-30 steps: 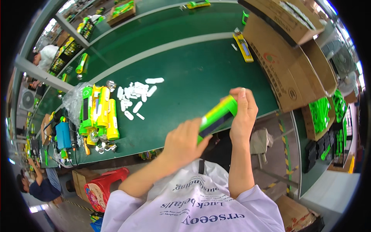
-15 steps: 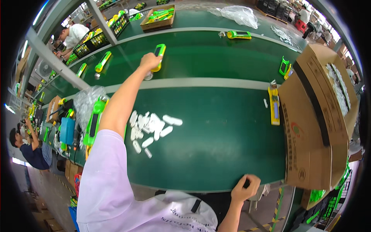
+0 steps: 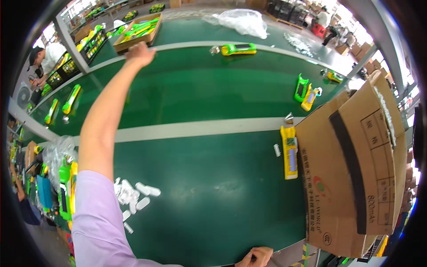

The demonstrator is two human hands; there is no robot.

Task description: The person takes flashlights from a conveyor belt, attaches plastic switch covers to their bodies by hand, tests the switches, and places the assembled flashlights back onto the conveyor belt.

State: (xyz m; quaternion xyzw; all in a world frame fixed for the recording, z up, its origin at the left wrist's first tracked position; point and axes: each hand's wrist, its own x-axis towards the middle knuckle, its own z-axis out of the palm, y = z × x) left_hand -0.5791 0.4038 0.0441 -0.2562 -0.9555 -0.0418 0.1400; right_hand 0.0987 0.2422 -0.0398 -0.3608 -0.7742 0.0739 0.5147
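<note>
My left hand (image 3: 139, 55) is stretched far out over the near edge of a cardboard tray (image 3: 119, 46) holding several green and yellow lights. Its fingers are blurred and partly turned away, so whether they hold anything cannot be made out. At the table's near edge my right hand (image 3: 255, 256) rests with curled fingers and nothing visible in them. A pile of small white oblong pieces (image 3: 128, 194) lies beneath my left arm. Near the right side, a yellow light housing (image 3: 290, 153) with an exposed circuit board lies beside a small white piece (image 3: 277, 150).
A tall brown carton (image 3: 329, 178) stands at the right. On the far green belt lie a green-yellow light (image 3: 240, 49), a green shell (image 3: 301, 87) and two lights at left, including one light (image 3: 71, 99). Clear plastic bags (image 3: 242, 22) lie beyond. Another person works at far left.
My left hand has moved farther away, from the belt to the tray; the green-yellow light it held is no longer visible in it. The view has shifted, and my right hand remains curled near the edge.
</note>
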